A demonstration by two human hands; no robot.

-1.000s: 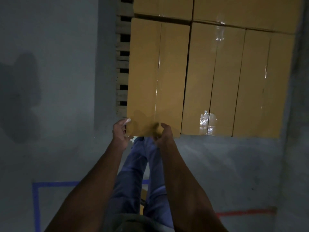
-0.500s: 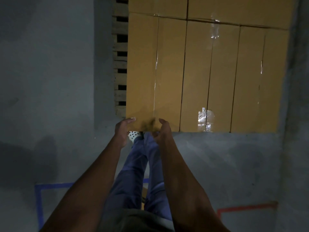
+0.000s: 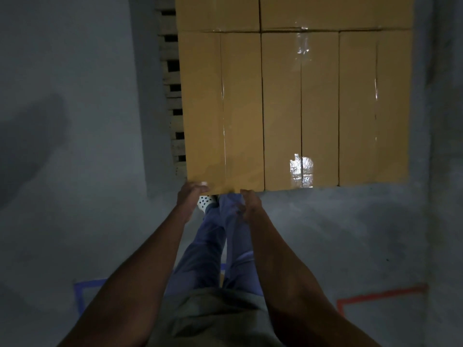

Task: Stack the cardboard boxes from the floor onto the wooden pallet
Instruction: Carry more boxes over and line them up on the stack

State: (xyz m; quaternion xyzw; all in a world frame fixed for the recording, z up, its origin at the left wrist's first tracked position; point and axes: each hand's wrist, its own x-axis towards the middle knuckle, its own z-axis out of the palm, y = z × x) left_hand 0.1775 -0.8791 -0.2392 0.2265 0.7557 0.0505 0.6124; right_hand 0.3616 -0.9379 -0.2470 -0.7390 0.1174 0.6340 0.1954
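Observation:
Several tan cardboard boxes lie flat and side by side on the wooden pallet (image 3: 171,96), whose slats show only along the left. The leftmost box (image 3: 223,108) sits flush against the middle box (image 3: 300,108), with a third box (image 3: 375,108) at the right and more boxes (image 3: 218,11) behind. My left hand (image 3: 191,194) holds the leftmost box's near left corner, a finger on its top edge. My right hand (image 3: 250,204) has curled fingertips against the same near edge, towards its right end.
Grey concrete floor surrounds the pallet. A blue tape corner (image 3: 80,294) marks the floor at lower left and a red tape corner (image 3: 375,295) at lower right. My legs and a spotted sock (image 3: 205,201) are just below the box's near edge.
The leftmost box has slid away from me and rightward, closing the gap to the middle box and lining up its near edge. My thumbs have come off its top.

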